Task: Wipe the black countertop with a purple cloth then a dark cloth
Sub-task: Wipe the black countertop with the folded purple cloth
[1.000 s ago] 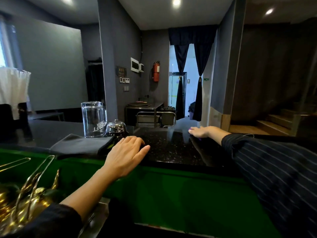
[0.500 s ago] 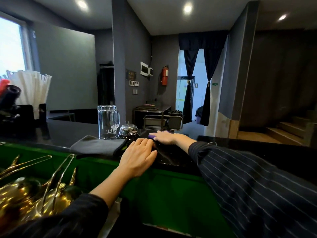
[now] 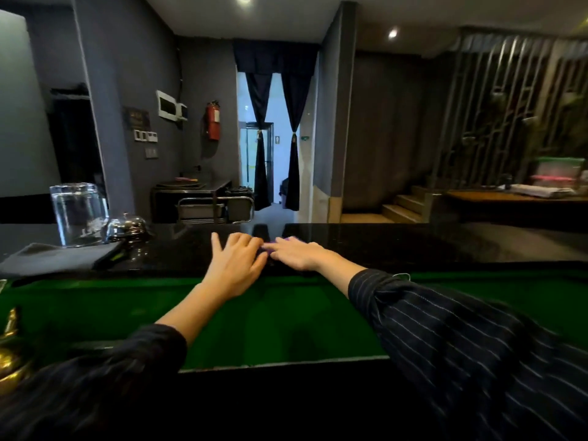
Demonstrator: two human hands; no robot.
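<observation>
The black countertop [image 3: 397,246] runs across the view above a green panel. My right hand [image 3: 297,253] lies flat on it with straight fingers, pressing a purple cloth [image 3: 281,241] of which only a small edge shows. My left hand [image 3: 237,261] rests on the counter's near edge with spread, relaxed fingers, its fingertips almost touching my right hand. A folded dark cloth [image 3: 60,258] lies on the counter at the far left, apart from both hands.
A clear glass pitcher [image 3: 79,213] and a silver call bell [image 3: 127,226] stand behind the dark cloth. Brass ware [image 3: 11,348] sits low at the left edge. To the right the counter stretches on under wooden stairs and a metal screen.
My right hand has slid left across the counter with the purple cloth and now lies beside my left hand. The view has shifted right, so the pitcher and dark cloth sit further left.
</observation>
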